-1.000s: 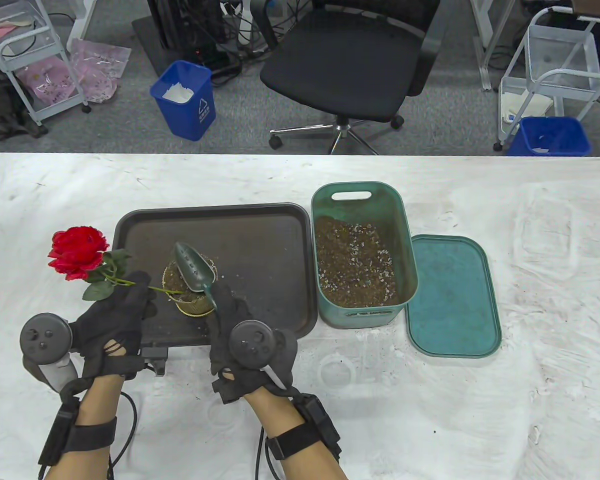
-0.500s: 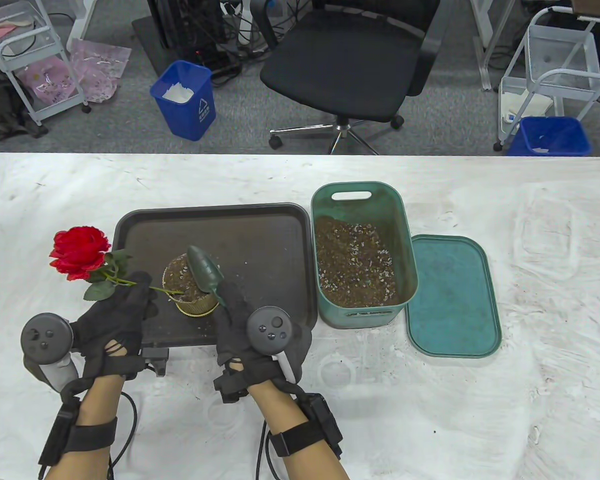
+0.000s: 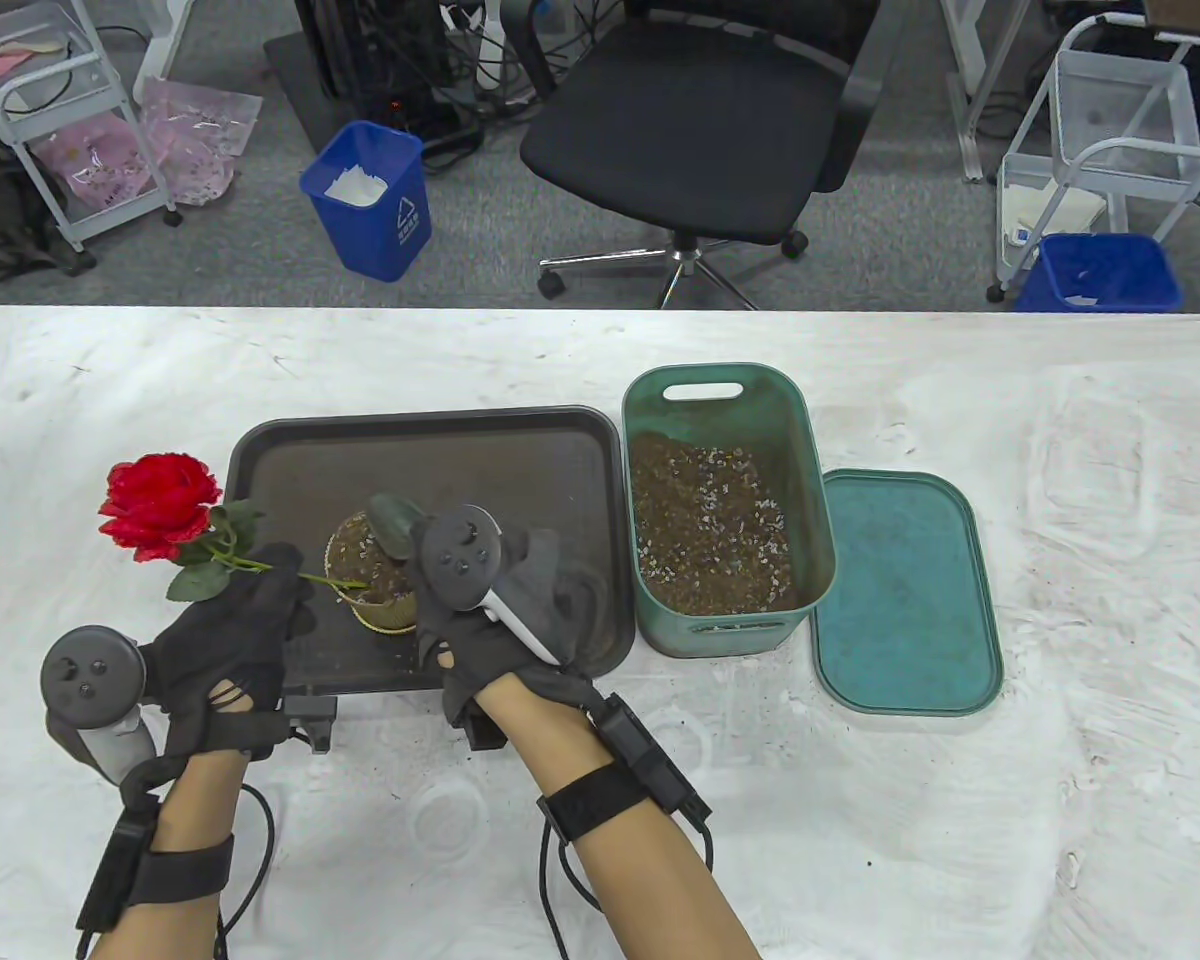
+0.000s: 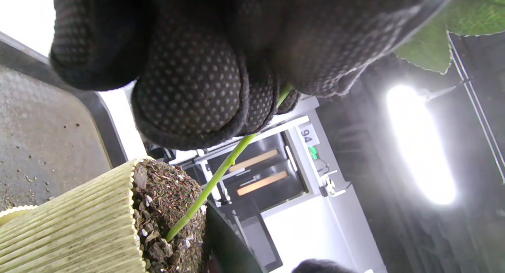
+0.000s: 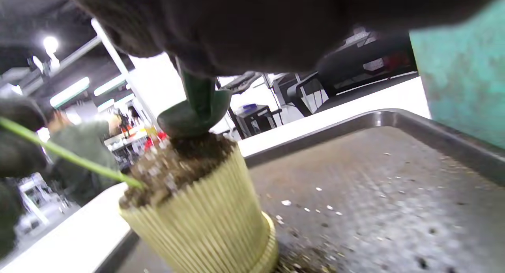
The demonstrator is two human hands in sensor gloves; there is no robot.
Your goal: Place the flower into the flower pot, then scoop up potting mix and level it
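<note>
In the table view the right hand and its tracker cover most of the trowel and part of the flower pot. The left hand hides a part of the flower stem. The right wrist view is blurred, with fingers cut off at the top.

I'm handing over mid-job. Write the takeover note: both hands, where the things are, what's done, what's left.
Left hand: pinches the green stem of the red rose, which leans out to the left; the stem's lower end is in the mix.
Right hand: grips the green trowel, its blade resting on the mix in the pot.
Flower pot: ribbed, yellow, on the dark tray, heaped with potting mix.
Green bin of mix stands right of the tray; its lid lies beside it.
Done: flower in, mix added.
Left: level the mix, probably straighten the rose, and let go.
</note>
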